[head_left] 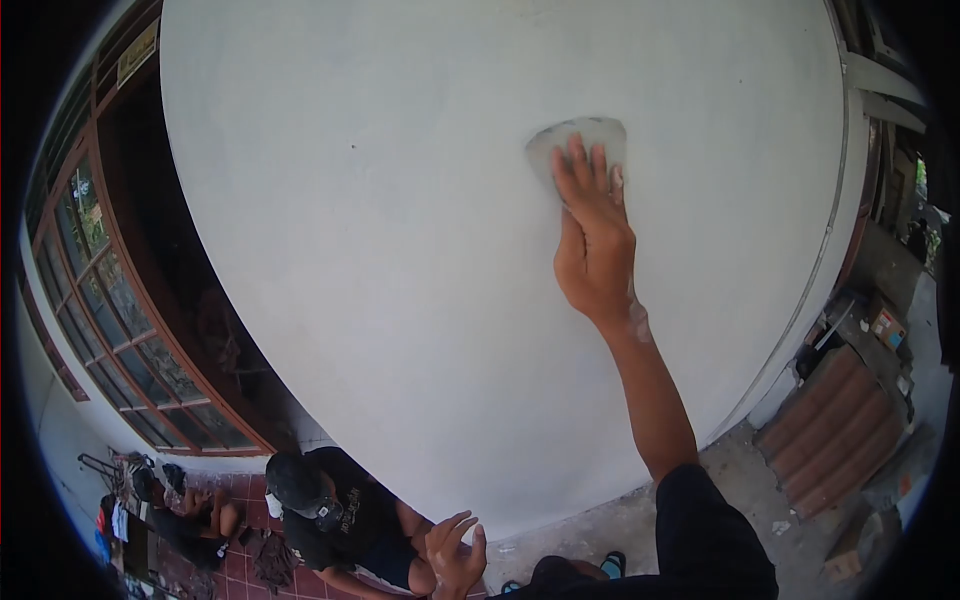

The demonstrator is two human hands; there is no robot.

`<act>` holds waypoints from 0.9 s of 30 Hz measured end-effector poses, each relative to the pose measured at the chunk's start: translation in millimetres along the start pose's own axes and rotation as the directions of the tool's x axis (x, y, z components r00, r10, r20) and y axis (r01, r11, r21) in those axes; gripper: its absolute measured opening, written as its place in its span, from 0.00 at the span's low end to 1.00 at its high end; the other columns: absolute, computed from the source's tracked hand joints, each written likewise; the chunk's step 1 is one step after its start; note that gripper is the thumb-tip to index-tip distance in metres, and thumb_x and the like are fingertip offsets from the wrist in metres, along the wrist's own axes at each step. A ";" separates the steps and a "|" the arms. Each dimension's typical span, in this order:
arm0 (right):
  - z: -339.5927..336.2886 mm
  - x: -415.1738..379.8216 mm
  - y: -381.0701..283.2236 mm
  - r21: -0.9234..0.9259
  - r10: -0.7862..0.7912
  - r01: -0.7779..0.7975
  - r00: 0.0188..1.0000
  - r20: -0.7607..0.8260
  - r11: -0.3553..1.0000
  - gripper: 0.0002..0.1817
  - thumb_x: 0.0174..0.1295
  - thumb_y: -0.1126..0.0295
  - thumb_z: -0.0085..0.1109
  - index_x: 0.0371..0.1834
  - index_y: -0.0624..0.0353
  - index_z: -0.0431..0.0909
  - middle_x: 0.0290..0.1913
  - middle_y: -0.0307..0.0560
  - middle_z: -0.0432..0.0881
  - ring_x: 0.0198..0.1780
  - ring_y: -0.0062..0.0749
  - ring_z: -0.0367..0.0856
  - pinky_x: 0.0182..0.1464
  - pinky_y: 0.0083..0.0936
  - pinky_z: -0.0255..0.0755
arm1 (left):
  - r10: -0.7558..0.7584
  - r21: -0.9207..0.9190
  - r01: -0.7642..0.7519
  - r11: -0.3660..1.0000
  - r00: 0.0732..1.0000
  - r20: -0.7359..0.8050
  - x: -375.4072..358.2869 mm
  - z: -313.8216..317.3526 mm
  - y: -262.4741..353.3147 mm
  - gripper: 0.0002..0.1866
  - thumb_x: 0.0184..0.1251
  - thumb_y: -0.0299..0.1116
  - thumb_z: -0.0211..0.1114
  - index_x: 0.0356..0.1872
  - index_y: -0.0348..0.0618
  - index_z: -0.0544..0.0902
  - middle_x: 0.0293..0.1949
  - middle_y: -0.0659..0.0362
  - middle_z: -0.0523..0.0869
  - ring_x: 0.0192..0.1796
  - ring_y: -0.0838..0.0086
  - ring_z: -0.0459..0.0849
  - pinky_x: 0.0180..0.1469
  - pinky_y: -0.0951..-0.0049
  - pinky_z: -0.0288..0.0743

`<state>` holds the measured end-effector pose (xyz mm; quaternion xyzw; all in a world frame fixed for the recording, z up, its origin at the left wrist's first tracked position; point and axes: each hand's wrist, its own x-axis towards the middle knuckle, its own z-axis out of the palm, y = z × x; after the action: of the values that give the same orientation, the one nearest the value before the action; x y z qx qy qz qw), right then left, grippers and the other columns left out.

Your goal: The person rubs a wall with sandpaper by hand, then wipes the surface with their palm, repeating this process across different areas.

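My right hand [596,225] is pressed to the white wall [400,250], its fingers laid along a thin grey putty scraper [575,135]. The scraper's wide, slightly curved edge points up and lies against the wall. Whitish smears mark a finger and the wrist of that hand. Low in the view, my left hand [455,555] is raised near the wall's bottom edge, thumb and fingers apart, holding nothing that I can see.
A person in a black shirt [345,510] sits close by my left hand; another person [190,520] sits farther left on red tiles. A brown-framed window [130,330] stands left. At right lie a corrugated brown sheet [830,430] and a box [887,328]. A conduit [815,285] runs down the wall.
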<state>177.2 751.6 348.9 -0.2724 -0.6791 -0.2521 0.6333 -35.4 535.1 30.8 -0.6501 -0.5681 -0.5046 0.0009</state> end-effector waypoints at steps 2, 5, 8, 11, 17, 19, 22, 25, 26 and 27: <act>4.8 -51.2 -19.5 -0.033 -0.103 0.111 0.978 0.181 0.993 0.25 0.63 0.83 0.48 0.64 0.62 0.74 0.67 0.58 0.73 0.71 0.60 0.65 0.72 0.58 0.54 | -0.005 0.023 0.005 1.000 1.000 -0.029 4.0 0.7 2.0 0.07 0.56 0.32 0.72 0.35 0.42 0.88 0.39 0.55 0.90 0.43 0.64 0.86 0.48 0.67 0.75; -12.8 -70.8 14.8 -0.105 -0.071 0.092 0.980 0.188 0.990 0.25 0.62 0.84 0.46 0.64 0.62 0.75 0.68 0.58 0.72 0.72 0.59 0.65 0.73 0.57 0.52 | 0.064 0.029 -0.063 0.998 0.997 -0.040 2.4 4.8 3.6 0.07 0.62 0.26 0.66 0.41 0.39 0.86 0.42 0.49 0.88 0.43 0.56 0.87 0.45 0.62 0.79; -46.0 -15.4 66.6 -0.013 0.086 -0.086 0.996 -0.026 0.996 0.27 0.65 0.85 0.41 0.68 0.62 0.71 0.71 0.59 0.68 0.76 0.57 0.56 0.77 0.52 0.42 | -0.060 -0.093 0.061 0.994 0.998 0.010 -12.4 9.6 13.7 0.08 0.63 0.28 0.66 0.42 0.39 0.86 0.42 0.48 0.88 0.42 0.54 0.87 0.47 0.61 0.79; -59.6 8.7 98.1 -0.007 0.071 -0.073 0.991 -0.113 0.997 0.27 0.65 0.85 0.41 0.68 0.62 0.70 0.71 0.60 0.67 0.76 0.57 0.56 0.76 0.52 0.42 | -0.098 -0.102 0.119 0.988 0.976 0.194 -20.2 20.6 18.2 0.09 0.65 0.30 0.66 0.42 0.38 0.86 0.42 0.48 0.89 0.42 0.54 0.87 0.47 0.60 0.79; -58.0 -126.9 62.0 0.018 -0.197 0.205 0.909 0.368 0.979 0.24 0.62 0.80 0.50 0.64 0.57 0.76 0.69 0.48 0.73 0.72 0.45 0.67 0.71 0.52 0.60 | -0.064 -0.058 0.084 0.995 0.955 0.290 32.0 48.6 73.5 0.15 0.63 0.28 0.68 0.51 0.41 0.83 0.52 0.47 0.84 0.54 0.52 0.82 0.56 0.58 0.76; -74.3 -162.4 55.3 0.180 -0.200 0.122 0.834 0.515 0.976 0.23 0.62 0.79 0.52 0.62 0.57 0.77 0.69 0.46 0.73 0.72 0.41 0.68 0.71 0.52 0.61 | 0.263 -0.004 -0.266 0.964 0.950 0.171 75.1 56.2 116.4 0.22 0.60 0.26 0.70 0.57 0.43 0.80 0.58 0.47 0.80 0.62 0.51 0.75 0.62 0.55 0.71; -114.4 -214.5 50.0 0.530 -0.157 -0.254 0.776 0.611 0.809 0.24 0.60 0.84 0.49 0.62 0.60 0.75 0.62 0.48 0.79 0.66 0.40 0.75 0.68 0.47 0.66 | 0.398 0.025 -0.403 0.915 0.911 0.107 118.5 79.6 167.8 0.24 0.59 0.26 0.72 0.58 0.43 0.78 0.58 0.47 0.79 0.64 0.53 0.75 0.61 0.54 0.72; -152.5 -273.0 54.8 0.606 0.072 -0.712 0.667 0.742 0.355 0.19 0.63 0.86 0.44 0.54 0.66 0.77 0.50 0.57 0.85 0.56 0.45 0.83 0.57 0.38 0.77 | 0.175 -0.205 -0.120 0.971 0.946 0.273 96.2 130.5 176.9 0.22 0.60 0.27 0.72 0.56 0.40 0.79 0.54 0.47 0.82 0.57 0.58 0.81 0.53 0.58 0.78; -161.4 -295.2 66.3 0.588 0.047 -0.740 0.635 0.771 0.326 0.17 0.68 0.79 0.46 0.58 0.69 0.74 0.53 0.62 0.82 0.53 0.46 0.84 0.52 0.40 0.78 | -0.009 -0.368 0.221 0.903 0.867 0.499 84.3 153.9 169.4 0.21 0.61 0.28 0.72 0.56 0.38 0.79 0.52 0.47 0.84 0.54 0.61 0.84 0.48 0.61 0.82; -173.0 -301.6 79.6 0.443 0.111 -0.827 0.505 0.856 0.346 0.17 0.68 0.79 0.46 0.58 0.69 0.75 0.54 0.61 0.82 0.51 0.46 0.84 0.52 0.37 0.78 | -0.093 -0.387 0.314 0.867 0.865 0.494 61.8 182.1 155.9 0.19 0.63 0.31 0.71 0.54 0.36 0.80 0.49 0.48 0.86 0.46 0.65 0.87 0.39 0.67 0.83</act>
<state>372.1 675.1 60.1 -0.2134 -0.7654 0.4448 0.4132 189.6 630.1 71.2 -0.6668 -0.4849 -0.4521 -0.3404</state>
